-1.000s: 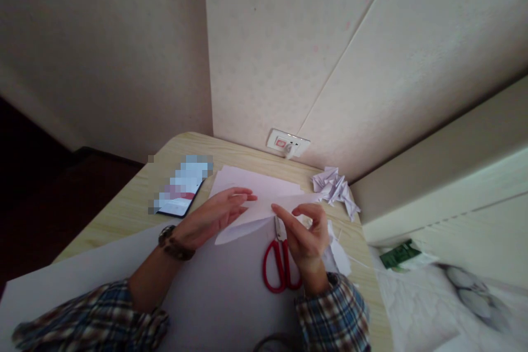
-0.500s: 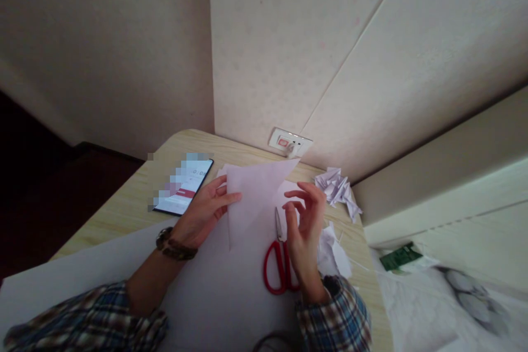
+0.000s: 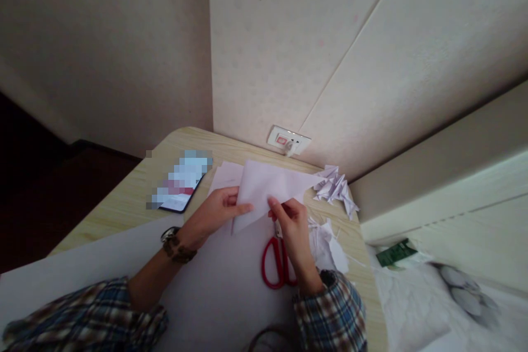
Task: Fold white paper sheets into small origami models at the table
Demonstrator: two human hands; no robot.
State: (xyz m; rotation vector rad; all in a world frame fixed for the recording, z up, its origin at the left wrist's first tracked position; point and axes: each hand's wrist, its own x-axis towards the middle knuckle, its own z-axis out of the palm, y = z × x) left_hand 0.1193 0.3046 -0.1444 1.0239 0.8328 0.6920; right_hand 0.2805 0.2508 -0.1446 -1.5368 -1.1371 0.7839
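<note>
A folded sheet of white paper (image 3: 264, 187) with a pointed right corner is held up above the table between my two hands. My left hand (image 3: 218, 209) grips its left edge, thumb in front and fingers behind. At the lower right edge, my right hand (image 3: 291, 220) pinches the paper between thumb and fingers. Below my right hand lie scissors with red handles (image 3: 272, 269), their blades mostly hidden behind the hand. More white sheets (image 3: 225, 173) lie behind the held paper.
A phone with a lit screen (image 3: 181, 184) lies to the left on the wooden table (image 3: 111, 214). Folded paper pieces (image 3: 336, 190) and crumpled scraps (image 3: 330, 245) lie at the right. A wall socket (image 3: 289, 140) with a plug is behind. A white bed surface (image 3: 416, 297) borders the table's right side.
My right hand has moved left and closed on the paper's lower edge. The paper has turned, so its pointed corner now reaches farther right and lower.
</note>
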